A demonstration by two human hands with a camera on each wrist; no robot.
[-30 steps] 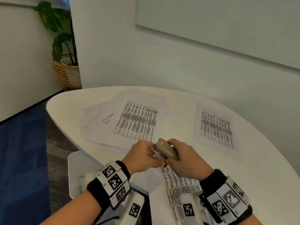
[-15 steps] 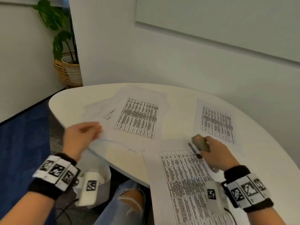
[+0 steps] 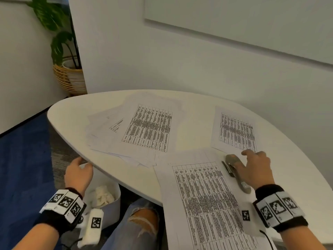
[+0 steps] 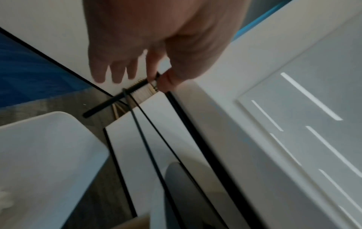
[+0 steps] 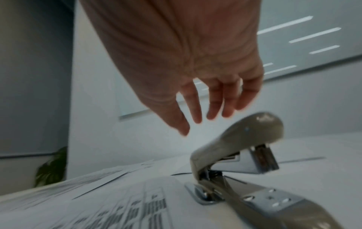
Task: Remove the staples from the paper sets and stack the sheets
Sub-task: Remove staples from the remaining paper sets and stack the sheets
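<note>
Since half a sec earlier, our left hand [image 3: 77, 177] had dropped from above the loose pile to below the table [image 3: 72, 116] edge, over the white bin [image 3: 108, 199], and our right hand [image 3: 255, 168] had let go of the stapler-style remover [image 3: 236, 170].

Biggest first: the table carried 3 paper groups. A loose pile of sheets [image 3: 144, 127] lay far left-centre, a single printed sheet [image 3: 234, 130] far right, well apart from the pile, and the near paper set [image 3: 207, 201] ran off the near edge twd us. The remover lay on that set's right margin, handle raised.

R hand hovered just above it, fingers [image 5: 215, 106] spread & relaxed, holding nothing. L hand: thumb and forefinger looked pinched in the wrist view, but we couldn't tell if sth was held; too blurred.
</note>
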